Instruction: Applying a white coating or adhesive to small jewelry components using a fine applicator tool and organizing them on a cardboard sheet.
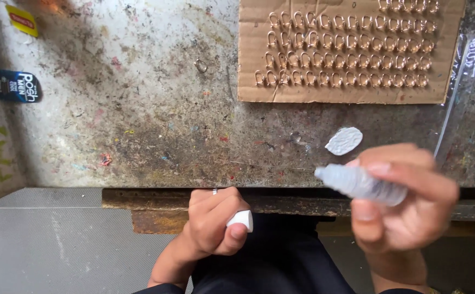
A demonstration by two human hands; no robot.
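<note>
Seen from above, a stained, paint-flecked workbench (139, 109) fills the upper frame. At the far left edge lie a yellow label (22, 20) and, below it, a dark blue sachet (19, 86). A single loose metal ring (200, 66) sits alone in the upper middle of the bench.

In the lower centre, the left hand (213, 223) is curled into a closed fist, thumb pressed over a small white cap (241, 219) pinched against the forefinger; a thin ring shows on one finger.

In the upper right, a sheet of brown cardboard (254, 90) carries neat rows of gold-coloured metal rings (346, 51). Below it, on the bench, lies a small white oval pad (344, 140).

At the lower right, the right hand (406, 198) grips a small clear plastic dropper bottle (360, 184), fingers wrapped over the top, thumb underneath. The bottle is blurred, lying nearly level with its nozzle pointing left, held above the front edge of the bench.
</note>
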